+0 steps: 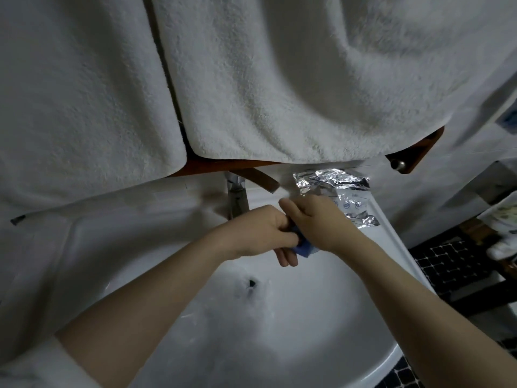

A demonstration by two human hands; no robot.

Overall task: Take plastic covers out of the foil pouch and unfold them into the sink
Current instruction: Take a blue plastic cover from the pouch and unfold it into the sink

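Note:
A crumpled silver foil pouch [340, 191] lies on the back right rim of the white sink [293, 331]. Over the basin, my left hand [260, 233] and my right hand [313, 222] meet and both pinch a small folded blue plastic cover [305, 251]. Only its lower edge shows below my fingers; the rest is hidden between the hands. My right hand partly covers the pouch's lower left corner.
A chrome faucet [237, 196] stands just behind my left hand. White towels [279, 93] hang from a brown wooden rack [416, 148] over the sink. The drain hole [251, 284] sits in the basin. Dark tiled floor [453, 256] lies to the right.

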